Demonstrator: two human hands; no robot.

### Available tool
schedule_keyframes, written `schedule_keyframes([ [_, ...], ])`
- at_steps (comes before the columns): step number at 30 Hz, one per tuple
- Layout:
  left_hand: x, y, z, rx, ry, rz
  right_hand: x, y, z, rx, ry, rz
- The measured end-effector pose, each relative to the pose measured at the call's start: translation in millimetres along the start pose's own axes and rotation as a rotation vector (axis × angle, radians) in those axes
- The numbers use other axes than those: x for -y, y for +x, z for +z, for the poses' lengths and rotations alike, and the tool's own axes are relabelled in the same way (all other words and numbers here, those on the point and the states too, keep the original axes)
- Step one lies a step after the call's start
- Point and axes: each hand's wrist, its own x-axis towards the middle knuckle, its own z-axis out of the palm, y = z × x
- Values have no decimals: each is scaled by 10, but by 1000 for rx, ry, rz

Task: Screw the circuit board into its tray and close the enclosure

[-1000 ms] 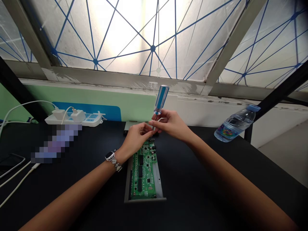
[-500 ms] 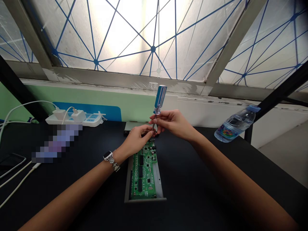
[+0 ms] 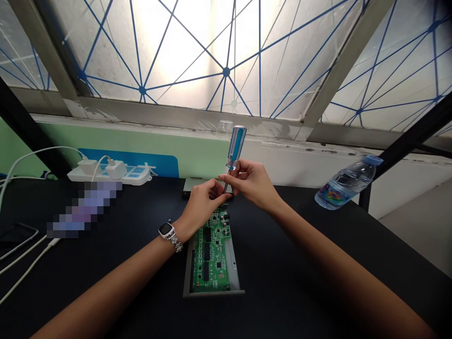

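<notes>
A screwdriver (image 3: 237, 143) with a clear and blue handle stands nearly upright, leaning a little to the right. My right hand (image 3: 253, 184) pinches its shaft just below the handle. Lower down, the thumb and fingers of my left hand (image 3: 203, 203) close around the shaft near its tip. The tip itself is hidden by the fingers. Beneath my hands lies a long green circuit board (image 3: 212, 256) set in a grey metal tray (image 3: 231, 252). My left hand covers the far end of the board.
A flat metal case (image 3: 192, 183) lies behind my hands. To the right a water bottle (image 3: 348, 181) leans at a slant. At the back left is a white power strip (image 3: 137, 176) with plugs; cables (image 3: 30, 270) run along the left of the black table (image 3: 282, 282).
The screwdriver's handle has turned about its axis, showing a different blue stripe. My right fingers have curled and shifted slightly; my left wrist has moved a little to the right.
</notes>
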Motion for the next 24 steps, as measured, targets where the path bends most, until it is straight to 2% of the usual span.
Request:
schedule_keyframes([
  [3, 3, 0, -12, 31, -55, -12, 17, 9, -39, 37, -11, 32],
  [8, -7, 7, -48, 140, -122, -2, 149, 24, -217, 280, 1, 156],
  [12, -16, 19, -81, 218, -79, 14, 194, 38, -300, 380, 45, 160],
  [17, -41, 25, -100, 283, -89, 51, 171, 39, -260, 343, 69, 168],
  [19, -52, 17, -92, 274, -77, 53, 166, 31, -229, 312, 83, 161],
  [21, -56, 8, -72, 219, -57, 31, 161, 20, -198, 279, 60, 128],
  [24, -42, 0, -31, 74, -38, -1, 142, 8, -154, 226, 1, 67],
])
